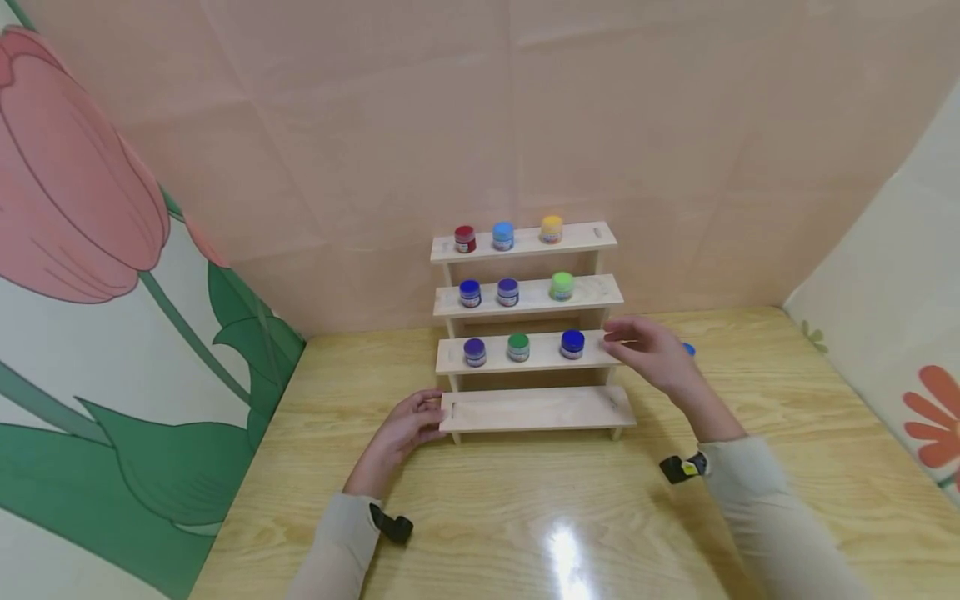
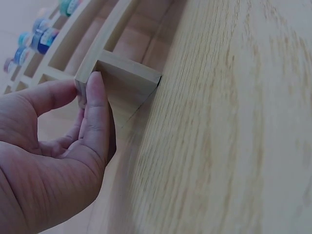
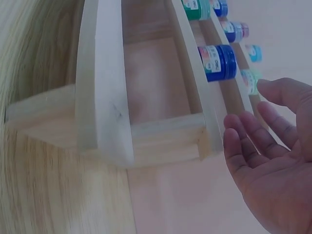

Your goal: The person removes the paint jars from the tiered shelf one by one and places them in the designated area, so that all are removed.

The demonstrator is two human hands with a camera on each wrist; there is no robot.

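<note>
A stepped wooden rack [image 1: 538,410] is set on the table [image 1: 465,517] between the two hands and reaches beyond them, its lowest tier lying just to the right of the left hand [image 1: 408,425]. By that hand the left end of this tier is pinched, with digits laid on both faces of the board. Nothing is held by the right hand [image 1: 651,354]; its fingers are loosely bent and parted at the right end of the second tier, and whether the wood is touched by the fingertips cannot be told. Just left of those fingertips a dark blue jar [image 1: 572,344] is stood upright, followed toward the left hand's side by a green jar [image 1: 518,347] and a purple jar [image 1: 475,352]. Farther from both hands, three more jars are borne by each of the two upper tiers. Behind the right hand a blue object [image 1: 688,349], mostly hidden, is seen near the wrist. The step in hand is judged to be a steadying or squaring of the loaded rack. For the next move, a firm left pinch would be called for, with the right fingers closed on the tier's end or drawn aside without the dark blue jar being knocked.
</note>
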